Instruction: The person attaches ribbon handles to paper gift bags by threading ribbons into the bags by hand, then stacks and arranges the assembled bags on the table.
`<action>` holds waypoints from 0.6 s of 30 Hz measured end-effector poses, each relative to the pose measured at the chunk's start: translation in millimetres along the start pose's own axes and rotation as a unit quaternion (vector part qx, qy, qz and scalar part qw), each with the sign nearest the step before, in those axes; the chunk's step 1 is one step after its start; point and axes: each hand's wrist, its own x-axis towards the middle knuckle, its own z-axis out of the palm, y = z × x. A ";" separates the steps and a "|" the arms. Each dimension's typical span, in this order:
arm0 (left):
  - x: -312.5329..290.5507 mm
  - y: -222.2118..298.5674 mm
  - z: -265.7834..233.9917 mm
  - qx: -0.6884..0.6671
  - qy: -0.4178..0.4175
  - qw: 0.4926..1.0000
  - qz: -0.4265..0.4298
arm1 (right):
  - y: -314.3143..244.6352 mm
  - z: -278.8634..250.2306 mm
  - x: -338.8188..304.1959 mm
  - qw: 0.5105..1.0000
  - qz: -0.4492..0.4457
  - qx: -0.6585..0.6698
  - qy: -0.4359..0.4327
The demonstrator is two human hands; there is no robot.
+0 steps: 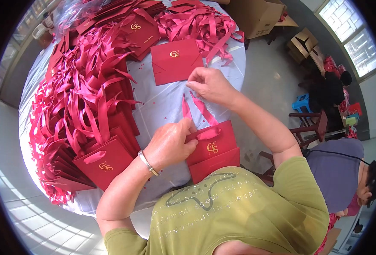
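Close to my body, a red paper gift bag with a gold emblem lies tilted at the table's near edge. My left hand is closed on its upper left edge, thumb on the front, fingers curled behind. Pink ribbon rises from the bag's top in two loose ends, and a short length crosses its front. Beyond those ends, my right hand is raised with thumb and fingertips pinched together; what is between them, if anything, is too small to tell. Just past it, another red bag lies flat, without a visible ribbon.
A big heap of red bags with pink ribbons fills the table's left side. More ribboned bags lie at the far edge. Small red scraps dot the pale tablecloth. On the right are a cardboard box, a wooden chair and another person.
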 end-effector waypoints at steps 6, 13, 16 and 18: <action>-0.6 3.2 1.1 0.011 -0.013 1.000 -0.021 | -0.1 -3.8 -12.0 0.998 0.046 0.019 -0.028; -1.6 3.8 4.4 -0.019 0.016 1.000 0.015 | -14.1 2.6 -8.6 0.981 -0.018 -0.192 -0.021; -1.9 2.7 5.8 -0.016 0.016 0.999 0.024 | -17.5 1.0 -11.8 0.978 0.000 -0.205 -0.034; -2.2 3.0 7.0 -0.019 0.023 0.999 0.030 | -18.3 1.0 -13.1 0.977 0.003 -0.213 -0.032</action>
